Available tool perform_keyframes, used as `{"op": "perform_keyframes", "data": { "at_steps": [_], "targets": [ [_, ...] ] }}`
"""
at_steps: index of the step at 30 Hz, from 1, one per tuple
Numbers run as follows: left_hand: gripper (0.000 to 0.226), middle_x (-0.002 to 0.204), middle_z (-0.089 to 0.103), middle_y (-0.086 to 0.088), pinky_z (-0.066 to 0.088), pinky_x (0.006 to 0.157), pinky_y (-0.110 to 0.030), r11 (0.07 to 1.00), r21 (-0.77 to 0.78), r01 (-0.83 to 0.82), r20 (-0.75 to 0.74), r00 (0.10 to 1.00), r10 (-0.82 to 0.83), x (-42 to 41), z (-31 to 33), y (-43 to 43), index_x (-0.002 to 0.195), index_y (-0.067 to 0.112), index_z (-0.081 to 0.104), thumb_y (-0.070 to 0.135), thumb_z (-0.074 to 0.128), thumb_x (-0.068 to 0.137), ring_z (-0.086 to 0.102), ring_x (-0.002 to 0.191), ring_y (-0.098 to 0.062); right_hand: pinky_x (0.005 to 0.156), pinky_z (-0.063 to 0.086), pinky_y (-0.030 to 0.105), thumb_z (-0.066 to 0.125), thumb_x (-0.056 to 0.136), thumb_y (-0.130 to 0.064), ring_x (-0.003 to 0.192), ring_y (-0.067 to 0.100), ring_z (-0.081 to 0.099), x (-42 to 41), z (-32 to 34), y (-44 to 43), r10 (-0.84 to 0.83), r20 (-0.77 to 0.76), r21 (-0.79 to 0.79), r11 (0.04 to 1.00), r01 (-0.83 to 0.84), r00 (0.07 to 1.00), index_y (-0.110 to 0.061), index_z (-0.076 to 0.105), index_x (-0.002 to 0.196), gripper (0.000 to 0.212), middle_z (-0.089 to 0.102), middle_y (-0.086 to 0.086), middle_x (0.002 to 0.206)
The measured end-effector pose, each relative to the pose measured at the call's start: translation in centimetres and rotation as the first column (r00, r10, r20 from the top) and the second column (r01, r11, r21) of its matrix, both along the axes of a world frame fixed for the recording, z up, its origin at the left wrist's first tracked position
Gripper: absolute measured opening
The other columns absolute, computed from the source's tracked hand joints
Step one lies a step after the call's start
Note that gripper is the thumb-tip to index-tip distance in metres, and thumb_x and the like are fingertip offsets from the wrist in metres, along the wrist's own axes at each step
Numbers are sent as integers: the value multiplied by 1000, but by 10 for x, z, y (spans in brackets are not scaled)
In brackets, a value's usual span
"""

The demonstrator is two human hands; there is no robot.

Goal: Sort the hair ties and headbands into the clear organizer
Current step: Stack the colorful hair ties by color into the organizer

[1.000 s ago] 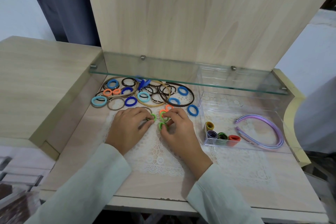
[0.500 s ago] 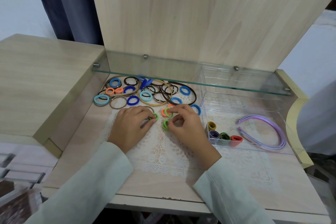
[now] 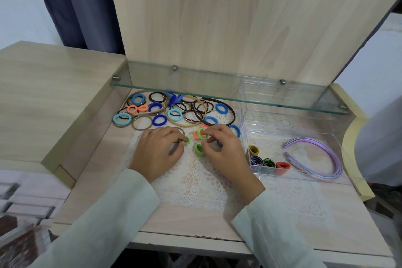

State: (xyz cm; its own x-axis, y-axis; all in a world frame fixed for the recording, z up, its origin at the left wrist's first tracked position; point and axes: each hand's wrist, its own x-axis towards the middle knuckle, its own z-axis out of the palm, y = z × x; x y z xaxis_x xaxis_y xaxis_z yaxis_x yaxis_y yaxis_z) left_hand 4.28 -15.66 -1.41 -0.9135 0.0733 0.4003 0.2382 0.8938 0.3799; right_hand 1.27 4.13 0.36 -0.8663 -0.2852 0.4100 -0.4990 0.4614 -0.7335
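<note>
The right hand (image 3: 224, 152), fingers curled, pinches a thick bright-green hair tie (image 3: 199, 149); the left hand (image 3: 155, 151) pinches a thinner green tie (image 3: 186, 139). Beyond the fingertips lies the mixed pile (image 3: 168, 114); right of the right hand, the clear organizer (image 3: 272, 137).

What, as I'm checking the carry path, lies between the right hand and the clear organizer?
Head view: a blue hair tie beside the right hand, then bare lace mat up to the clear organizer.
</note>
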Motion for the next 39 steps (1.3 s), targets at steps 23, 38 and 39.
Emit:
{"op": "perform_keyframes", "data": {
  "at_steps": [23,38,39],
  "targets": [
    [15,108,69,7,47,75,-37,957,-245,155,-352,906,-237,-1,4,1,101,21,72,24,58,96,66,97,-16,82,50,24,62,88,-10,94,8,54,0,-17,6,-142,-216,45,987,156,966,-8,68,103,16,57,1,104],
    [16,113,70,17,44,80,-35,953,-151,262,-259,920,-294,0,-1,9,104,26,72,21,62,93,66,100,-7,79,52,30,63,85,-5,92,9,56,-1,-20,6,-128,-218,10,991,133,967,-6,66,100,15,59,1,101],
    [16,113,70,18,44,80,-35,952,-161,261,-256,920,-295,0,-1,9,104,26,73,22,63,93,66,100,-7,79,52,30,63,85,-5,92,9,56,-1,-20,6,-127,-219,8,991,131,967,-6,66,100,15,59,1,101]
  ]
}}
